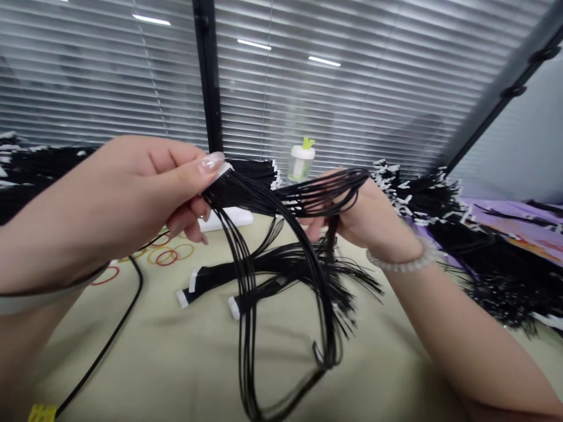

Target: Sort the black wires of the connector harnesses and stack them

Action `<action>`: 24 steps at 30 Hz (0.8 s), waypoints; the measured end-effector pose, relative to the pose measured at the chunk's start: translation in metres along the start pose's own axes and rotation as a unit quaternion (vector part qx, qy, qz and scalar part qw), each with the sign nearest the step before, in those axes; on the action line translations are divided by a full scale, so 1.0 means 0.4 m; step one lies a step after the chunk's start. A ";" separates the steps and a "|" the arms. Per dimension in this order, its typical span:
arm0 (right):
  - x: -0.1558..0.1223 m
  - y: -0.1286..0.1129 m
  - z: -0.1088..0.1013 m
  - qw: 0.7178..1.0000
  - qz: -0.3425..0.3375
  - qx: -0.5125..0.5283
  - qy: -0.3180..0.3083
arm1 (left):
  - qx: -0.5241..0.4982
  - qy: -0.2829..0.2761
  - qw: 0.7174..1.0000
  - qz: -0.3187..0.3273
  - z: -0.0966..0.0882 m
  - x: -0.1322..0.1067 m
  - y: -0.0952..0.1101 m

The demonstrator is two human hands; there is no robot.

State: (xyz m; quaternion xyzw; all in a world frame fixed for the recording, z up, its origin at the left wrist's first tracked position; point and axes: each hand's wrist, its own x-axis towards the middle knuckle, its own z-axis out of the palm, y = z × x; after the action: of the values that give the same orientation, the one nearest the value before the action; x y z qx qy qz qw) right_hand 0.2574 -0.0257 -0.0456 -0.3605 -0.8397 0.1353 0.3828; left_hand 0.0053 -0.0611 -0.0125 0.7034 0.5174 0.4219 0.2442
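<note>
Between my left thumb and fingers is the white connector end of a black wire harness (323, 293). My left hand (171, 181) is closed in a pinch on it, and the wires hang from there in a long loop toward the table. Across the upper middle, more of the black wires run to my right hand (352, 211) and drape over it. The right fingers are partly hidden behind the wires but appear curled around them. Below my hands, several black wire bundles (259, 269) with white connectors lie on the table, their loose ends pointing right.
Red and yellow rubber bands (169, 255) lie at left near a black cable (118, 328). A lidded clear container (302, 164) stands at the back. Large heaps of black wires (422, 199) with white ends lie at right; another heap (39, 170) is at far left.
</note>
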 end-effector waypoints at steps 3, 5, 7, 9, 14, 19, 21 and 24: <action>0.003 0.037 -0.026 0.996 0.040 -0.075 0.014 | 0.042 -0.012 0.999 0.014 0.001 -0.002 0.010; 0.003 0.063 -0.039 0.992 0.061 -0.112 -0.016 | 0.060 0.012 0.998 0.009 0.005 -0.004 0.024; 0.001 0.087 -0.038 0.985 0.077 -0.126 -0.089 | 0.097 0.020 0.995 0.004 0.010 -0.004 0.036; -0.001 0.105 -0.029 0.972 0.087 -0.130 -0.177 | 0.141 -0.006 0.990 -0.007 0.017 0.001 0.039; 0.000 0.077 -0.032 0.958 0.081 -0.152 -0.229 | 0.212 -0.062 0.975 0.006 0.027 0.025 0.012; -0.044 -0.040 -0.014 0.959 0.052 -0.114 -0.255 | 0.202 -0.089 0.975 0.025 0.033 0.041 -0.013; -0.084 -0.072 0.029 0.963 0.035 -0.043 -0.263 | 0.191 -0.104 0.976 0.024 0.037 0.038 -0.017; -0.137 -0.086 0.098 0.974 0.035 -0.023 -0.222 | 0.128 -0.123 0.984 0.017 0.043 0.027 -0.017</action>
State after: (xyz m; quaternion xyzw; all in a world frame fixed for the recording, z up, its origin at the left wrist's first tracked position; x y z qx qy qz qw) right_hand 0.2356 -0.0869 -0.0844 -0.3598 -0.8932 0.2062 0.1738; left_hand 0.0176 -0.0472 -0.0232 0.7838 0.5212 0.2668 0.2071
